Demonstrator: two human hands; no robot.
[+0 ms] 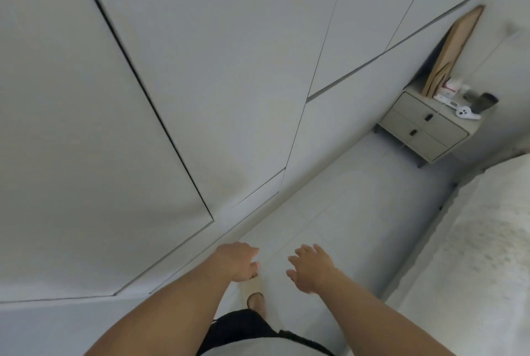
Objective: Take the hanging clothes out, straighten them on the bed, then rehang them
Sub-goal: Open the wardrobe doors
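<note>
Wardrobe doors, flat pale grey panels, fill the upper left of the frame and stand closed, so no hanging clothes show.

Your left hand and right hand hover at lower centre over the pale floor, fingers loosely spread, holding nothing. The white textured bed runs down the right edge; a grey two-drawer nightstand sits at upper right.

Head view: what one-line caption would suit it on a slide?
Both empty hands, left hand and right hand, reach forward between closed pale grey wardrobe doors and white textured bed.
</note>
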